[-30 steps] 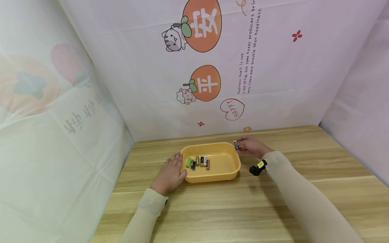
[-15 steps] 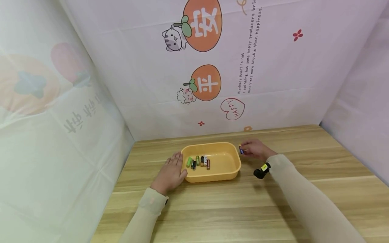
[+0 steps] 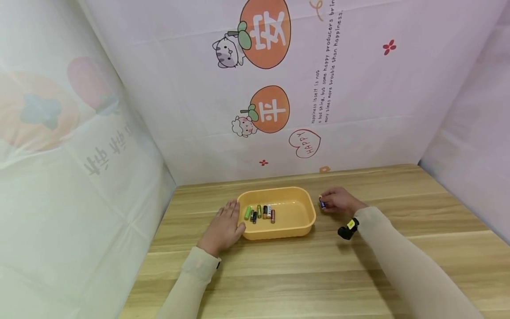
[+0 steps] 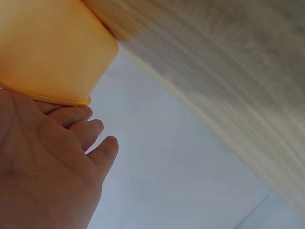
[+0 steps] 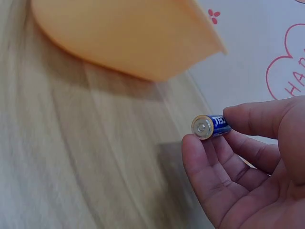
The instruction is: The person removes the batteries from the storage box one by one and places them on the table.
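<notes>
My right hand (image 3: pixel 339 200) pinches a blue battery (image 5: pixel 218 125) between thumb and fingers, to the right of a yellow plastic basin (image 3: pixel 294 214). One flat metal end of the battery faces the right wrist camera. At the basin's left end, my left hand (image 3: pixel 223 228) rests against the rim with fingers fairly straight. In the left wrist view its fingertips lie right at the rim. Inside the basin, toward the left, lie several batteries: a light green one (image 3: pixel 248 213), a white one (image 3: pixel 269 211), a reddish-brown one (image 3: pixel 272 216) and some darker ones.
The basin stands on a wood-grain table (image 3: pixel 275 270). A white printed cloth (image 3: pixel 358 133) hangs behind the table's back edge, and more cloth hangs at both sides. A black device with a yellow label (image 3: pixel 349 228) is strapped at the right wrist.
My right hand has carried the blue battery rightward and slightly nearer, away from the basin's right rim. The left hand, the basin and the batteries in it have stayed put.
</notes>
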